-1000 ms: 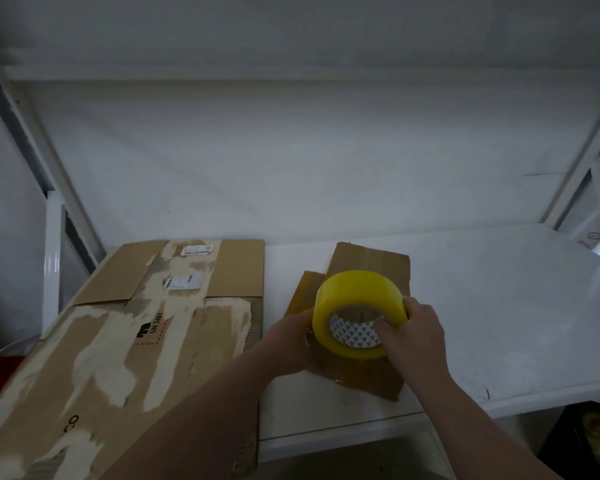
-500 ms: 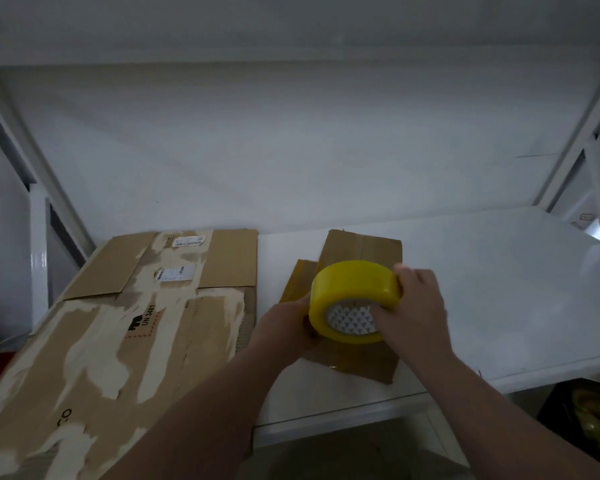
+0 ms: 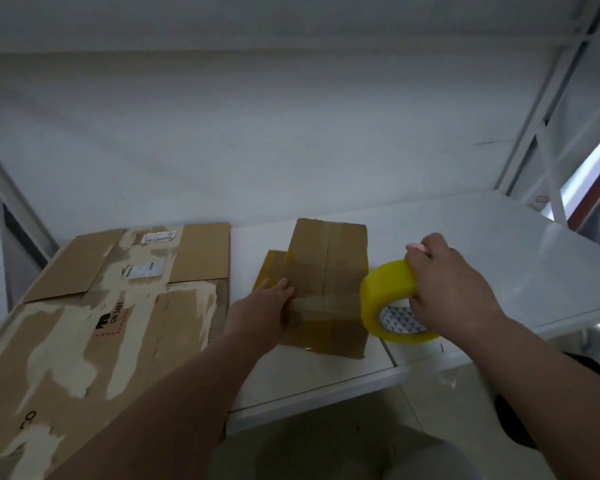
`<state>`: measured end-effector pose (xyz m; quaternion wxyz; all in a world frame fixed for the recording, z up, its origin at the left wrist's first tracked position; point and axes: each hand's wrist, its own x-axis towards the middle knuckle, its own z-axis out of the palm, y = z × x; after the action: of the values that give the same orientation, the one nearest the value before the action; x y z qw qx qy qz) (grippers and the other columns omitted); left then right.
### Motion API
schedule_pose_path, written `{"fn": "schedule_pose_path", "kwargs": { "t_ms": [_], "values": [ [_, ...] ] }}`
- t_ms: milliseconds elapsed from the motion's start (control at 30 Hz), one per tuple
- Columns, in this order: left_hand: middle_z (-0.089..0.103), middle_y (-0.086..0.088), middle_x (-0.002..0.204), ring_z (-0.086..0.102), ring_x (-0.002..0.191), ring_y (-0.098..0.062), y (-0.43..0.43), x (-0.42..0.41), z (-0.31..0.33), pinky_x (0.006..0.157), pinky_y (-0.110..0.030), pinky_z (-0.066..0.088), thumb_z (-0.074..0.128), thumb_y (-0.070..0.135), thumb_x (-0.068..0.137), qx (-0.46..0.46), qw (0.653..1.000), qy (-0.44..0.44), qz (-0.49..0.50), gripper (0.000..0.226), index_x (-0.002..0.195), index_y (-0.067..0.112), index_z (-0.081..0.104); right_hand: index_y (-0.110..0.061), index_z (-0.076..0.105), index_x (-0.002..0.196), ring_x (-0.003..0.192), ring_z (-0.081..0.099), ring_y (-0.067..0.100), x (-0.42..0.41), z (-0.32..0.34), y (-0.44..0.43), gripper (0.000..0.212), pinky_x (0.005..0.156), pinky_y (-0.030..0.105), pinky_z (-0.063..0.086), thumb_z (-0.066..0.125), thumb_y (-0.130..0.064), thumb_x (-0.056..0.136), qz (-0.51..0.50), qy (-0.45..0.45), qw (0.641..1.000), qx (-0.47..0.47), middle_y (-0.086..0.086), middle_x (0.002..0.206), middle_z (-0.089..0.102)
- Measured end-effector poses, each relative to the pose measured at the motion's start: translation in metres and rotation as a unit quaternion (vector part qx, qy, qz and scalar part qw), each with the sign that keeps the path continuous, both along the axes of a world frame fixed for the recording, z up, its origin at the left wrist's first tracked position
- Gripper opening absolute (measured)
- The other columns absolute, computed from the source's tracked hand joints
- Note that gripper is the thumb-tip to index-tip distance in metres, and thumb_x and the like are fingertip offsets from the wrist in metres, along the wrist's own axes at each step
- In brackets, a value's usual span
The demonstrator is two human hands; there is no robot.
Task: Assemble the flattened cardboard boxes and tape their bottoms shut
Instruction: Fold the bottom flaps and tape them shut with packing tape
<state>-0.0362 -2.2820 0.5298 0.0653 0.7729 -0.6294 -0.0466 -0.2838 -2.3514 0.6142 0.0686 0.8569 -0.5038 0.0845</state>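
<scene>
Left hand (image 3: 267, 306): yours is lying on the small flat box (image 3: 326, 282), fingers over its left edge and resting on top of the cardboard. Honestly can't tell if your thumb is hooked under that edge, so grip or just a press, no idea.

Right hand (image 3: 454, 289): clamped on the tape roll (image 3: 387, 289), wrapped round its right side with one digit tucked into the core and a pink nail poking up on top. Solid hold.

Tape roll: yellow, standing on edge and tipped a bit, with the open core and its triangle print facing you. It sits at the left of your right hand, just beside the small box's right edge and well apart from your left hand. Can't tell if the bottom rim is touching the table (image 3: 499, 258) or hanging just over it.

Small flat box: folded flat, lying between your two hands and running away from you past your left fingertips. Shiny tape strips cross it. A second brown piece (image 3: 269, 268) pokes out from under it just beyond your left hand.

Big flat box (image 3: 101, 306): left of your left forearm, lying flat, surface torn in pale patches, "UN 3481" printed on it, white labels (image 3: 158, 236) on the far flaps.

Table: white, under everything. Its front edge runs just below your right wrist.
</scene>
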Motion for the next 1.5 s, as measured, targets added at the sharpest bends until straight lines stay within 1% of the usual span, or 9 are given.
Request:
{"fn": "schedule_pose_path", "kwargs": {
  "t_ms": [133,267,400,667,933,1067,1367,1433,1500],
  "values": [
    [0.02,0.01,0.158,0.017,0.146,-0.013,-0.001,-0.006,0.002,0.106,-0.041,0.043,0.053,0.016,0.093,-0.015,0.998,-0.058,-0.012,0.063,0.149,0.027,0.025,-0.016,0.035,0.137,0.106,0.047,0.022,-0.006,-0.007,0.002,0.056,0.077,0.029,0.046,0.058,-0.026,0.087,-0.019,0.032,0.999,0.02,0.006,0.129,0.032],
    [0.021,0.008,0.158,0.022,0.144,-0.012,-0.001,-0.008,0.001,0.104,-0.039,0.044,0.052,0.02,0.094,-0.017,0.997,-0.076,-0.019,0.062,0.149,0.025,0.025,-0.015,0.034,0.137,0.107,0.046,0.022,-0.007,-0.009,0.0,0.058,0.075,0.029,0.046,0.059,-0.025,0.086,-0.009,0.046,0.999,0.015,0.006,0.129,0.031],
    [0.021,0.007,0.158,0.023,0.144,-0.012,-0.001,-0.008,-0.003,0.105,-0.038,0.043,0.05,0.022,0.095,-0.021,0.997,-0.077,-0.019,0.06,0.15,0.024,0.024,-0.015,0.031,0.139,0.108,0.045,0.021,-0.009,-0.01,-0.001,0.06,0.072,0.025,0.043,0.058,-0.025,0.087,-0.006,0.059,0.998,0.017,0.006,0.131,0.03],
    [0.018,0.005,0.159,0.021,0.145,-0.013,-0.001,-0.007,-0.006,0.106,-0.038,0.043,0.051,0.022,0.095,-0.024,0.997,-0.069,-0.024,0.062,0.15,0.023,0.022,-0.016,0.031,0.139,0.108,0.046,0.02,-0.008,-0.01,-0.002,0.06,0.075,0.025,0.046,0.059,-0.026,0.087,0.001,0.068,0.998,0.013,0.005,0.131,0.031],
    [0.015,0.004,0.159,0.019,0.145,-0.014,0.002,-0.008,-0.004,0.11,-0.037,0.036,0.047,0.021,0.097,-0.024,0.998,-0.047,-0.029,0.061,0.151,0.022,0.019,-0.015,0.031,0.138,0.11,0.046,0.022,-0.009,-0.016,-0.002,0.06,0.076,0.026,0.045,0.06,-0.026,0.087,-0.006,0.077,0.997,0.031,0.006,0.132,0.03],
    [0.015,0.004,0.16,0.018,0.146,-0.014,0.001,-0.008,-0.004,0.11,-0.038,0.037,0.048,0.021,0.097,-0.016,0.999,-0.042,-0.028,0.062,0.151,0.022,0.019,-0.016,0.031,0.137,0.111,0.046,0.021,-0.01,-0.026,-0.001,0.06,0.079,0.027,0.046,0.061,-0.029,0.087,-0.015,0.076,0.996,0.052,0.005,0.132,0.031],
    [0.014,0.002,0.16,0.016,0.146,-0.015,0.001,-0.007,-0.006,0.111,-0.038,0.036,0.046,0.024,0.098,-0.02,0.998,-0.05,-0.032,0.061,0.152,0.021,0.017,-0.016,0.029,0.14,0.112,0.045,0.02,-0.012,-0.03,-0.006,0.064,0.08,0.025,0.047,0.062,-0.03,0.086,-0.012,0.076,0.995,0.057,0.005,0.133,0.03],
    [0.013,0.001,0.16,0.014,0.147,-0.017,0.002,-0.008,-0.007,0.113,-0.039,0.031,0.046,0.025,0.098,-0.017,0.997,-0.064,-0.035,0.062,0.152,0.021,0.015,-0.017,0.029,0.14,0.112,0.045,0.02,-0.012,-0.03,-0.007,0.064,0.081,0.026,0.048,0.062,-0.031,0.087,-0.012,0.076,0.995,0.056,0.005,0.133,0.03],
    [0.01,-0.001,0.16,0.008,0.148,-0.019,0.004,-0.009,-0.008,0.117,-0.039,0.018,0.048,0.026,0.098,-0.007,0.996,-0.081,-0.035,0.066,0.152,0.019,0.01,-0.017,0.029,0.14,0.112,0.045,0.02,-0.012,-0.031,-0.008,0.064,0.081,0.026,0.048,0.062,-0.031,0.086,-0.013,0.073,0.996,0.055,0.005,0.133,0.03]
  ]
}}
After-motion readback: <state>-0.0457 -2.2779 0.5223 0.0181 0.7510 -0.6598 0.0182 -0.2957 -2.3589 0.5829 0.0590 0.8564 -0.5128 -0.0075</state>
